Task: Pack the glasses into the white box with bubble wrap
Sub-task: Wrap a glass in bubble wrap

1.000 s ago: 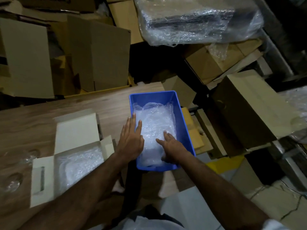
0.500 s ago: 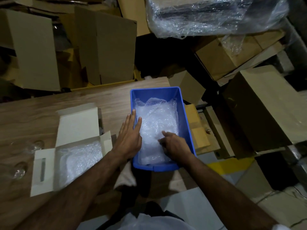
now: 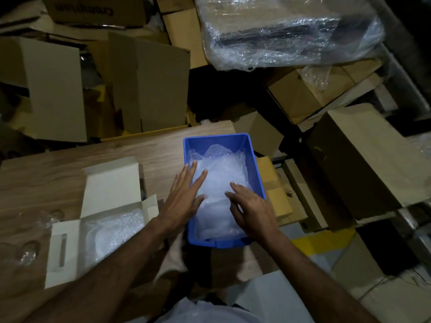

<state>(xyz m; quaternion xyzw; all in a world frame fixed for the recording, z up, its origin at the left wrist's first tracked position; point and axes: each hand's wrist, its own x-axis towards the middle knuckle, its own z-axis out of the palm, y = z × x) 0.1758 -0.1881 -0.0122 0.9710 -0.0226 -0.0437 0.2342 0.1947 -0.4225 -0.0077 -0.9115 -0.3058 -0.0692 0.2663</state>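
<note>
Resting spread-fingered on bubble wrap in the blue bin, both hands grasp nothing.

This is a dim packing or storage room, the back of a warehouse by its look. Flattened and folded brown cardboard boxes lie heaped behind and beside a wood-grain surface, and a bulky bundle wrapped in clear plastic film sits on top of them (one carton bears printed lettering). A blue plastic bin of bubble wrap stands on the surface.
</note>
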